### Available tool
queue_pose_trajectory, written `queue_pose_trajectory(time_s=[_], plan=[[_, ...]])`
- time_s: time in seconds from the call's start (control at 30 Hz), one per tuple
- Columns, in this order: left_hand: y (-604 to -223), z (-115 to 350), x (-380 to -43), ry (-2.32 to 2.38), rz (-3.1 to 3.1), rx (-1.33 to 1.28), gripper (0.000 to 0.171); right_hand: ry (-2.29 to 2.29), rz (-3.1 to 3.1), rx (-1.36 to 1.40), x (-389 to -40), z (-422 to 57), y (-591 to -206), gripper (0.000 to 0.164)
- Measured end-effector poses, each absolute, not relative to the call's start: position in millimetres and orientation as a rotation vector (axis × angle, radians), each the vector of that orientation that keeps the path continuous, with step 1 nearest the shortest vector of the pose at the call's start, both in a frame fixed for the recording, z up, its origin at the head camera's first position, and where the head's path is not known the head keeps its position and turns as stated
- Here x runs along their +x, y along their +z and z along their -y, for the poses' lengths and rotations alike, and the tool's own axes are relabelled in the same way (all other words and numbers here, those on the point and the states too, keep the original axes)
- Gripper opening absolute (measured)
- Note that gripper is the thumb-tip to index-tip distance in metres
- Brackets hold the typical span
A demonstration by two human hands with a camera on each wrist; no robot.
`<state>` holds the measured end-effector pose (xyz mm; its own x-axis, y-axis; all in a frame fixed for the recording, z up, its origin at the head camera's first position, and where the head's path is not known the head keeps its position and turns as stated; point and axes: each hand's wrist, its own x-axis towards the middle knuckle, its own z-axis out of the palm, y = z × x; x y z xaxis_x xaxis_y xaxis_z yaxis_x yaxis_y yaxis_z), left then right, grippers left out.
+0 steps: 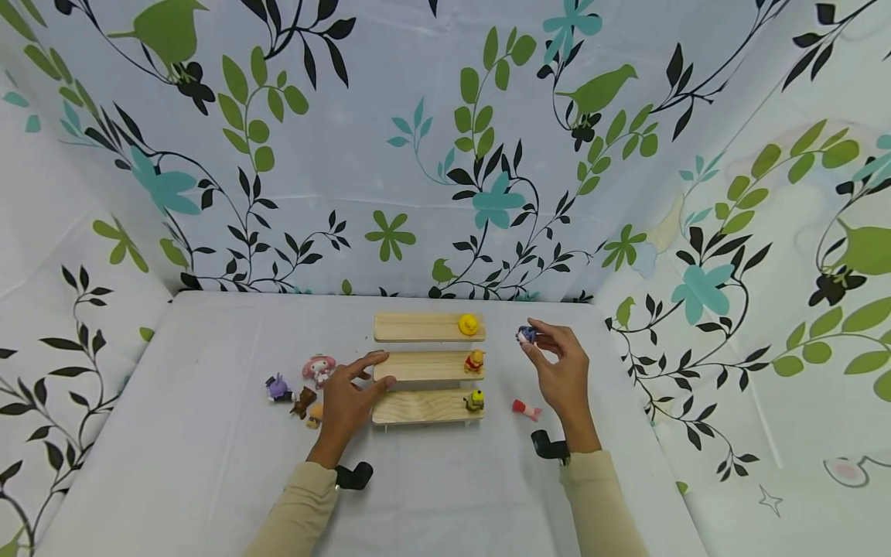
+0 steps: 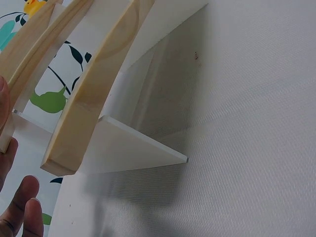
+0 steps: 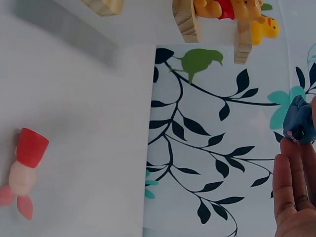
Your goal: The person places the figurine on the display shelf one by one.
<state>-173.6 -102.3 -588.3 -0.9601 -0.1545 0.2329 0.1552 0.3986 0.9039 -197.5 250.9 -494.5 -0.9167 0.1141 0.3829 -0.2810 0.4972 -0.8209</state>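
Note:
A three-tier wooden display shelf (image 1: 421, 408) with white side supports (image 2: 138, 143) stands mid-table. My left hand (image 1: 348, 404) grips the left end of its middle plank between thumb and fingers. Off the shelf's right side, my right hand (image 1: 565, 377) pinches a small blue figurine (image 3: 298, 121) by thumb and fingertips, held up in the air. At the right ends of the planks sit a yellow duck figurine (image 1: 469, 324) on top, a yellow bear figurine in a red shirt (image 1: 474, 361) in the middle, and a yellow-and-green figurine (image 1: 475, 400) at the bottom.
Left of the shelf are a purple figurine with a black hat (image 1: 278, 388), a pink-hooded figurine (image 1: 319, 369), a brown figurine (image 1: 304, 402) and an orange one (image 1: 315, 415) partly behind my left hand. A red-and-pink figurine (image 1: 527, 410) lies on the right. Patterned cloth (image 1: 418, 193) hangs behind.

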Motion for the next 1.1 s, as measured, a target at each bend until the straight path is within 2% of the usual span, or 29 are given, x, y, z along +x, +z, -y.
queue_pose_trajectory(time_s=[0.67,1.1], plan=[[-586,102,-174,-1.577,2.394,-0.003,0.045,1.322,2.417,0.171,-209,-235,-478,0.046],[-585,102,-173,-1.569,2.419,0.004,0.044,1.367,2.379,0.354,-220,-220,-468,0.045]])
